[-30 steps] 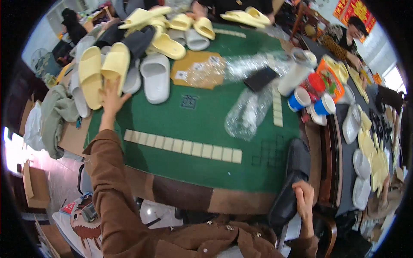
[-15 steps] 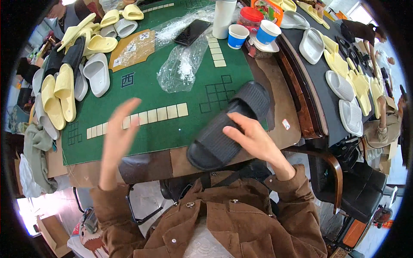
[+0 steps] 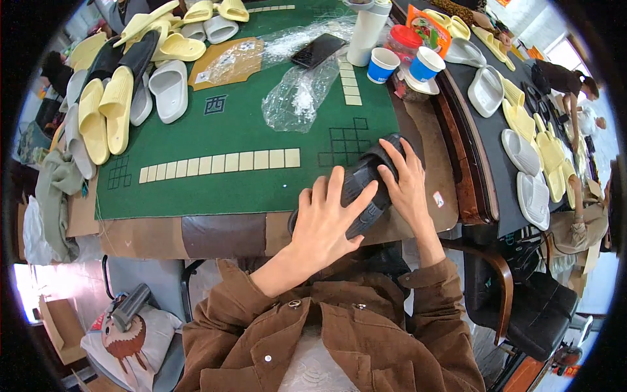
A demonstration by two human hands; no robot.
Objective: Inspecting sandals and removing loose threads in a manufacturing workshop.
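A black slipper (image 3: 369, 217) lies tilted at the table's front edge, right of the middle, much of it hidden under my hands. My right hand (image 3: 406, 186) grips its far end, fingers over the top and thumb along the side. Across its near part lies my left hand (image 3: 326, 219), fingers spread wide and touching it. Left of my hands, a row of cream rectangles (image 3: 225, 162) crosses the green mat (image 3: 228, 140). Beyond them, a crumpled clear plastic bag (image 3: 297, 98) with white bits lies by a black phone (image 3: 318, 50).
Yellow, grey and black slippers (image 3: 117, 108) crowd the mat's left side. Paper cups (image 3: 383, 65), a white bottle (image 3: 369, 32) and a red-lidded jar (image 3: 403, 42) stand at the back right. More slippers line a dark table (image 3: 480, 140) at the right, with people beyond.
My left hand has come from the mat's left onto the slipper. The slipper has been turned and tilted, and my right hand has shifted to its far end. The view has moved slightly.
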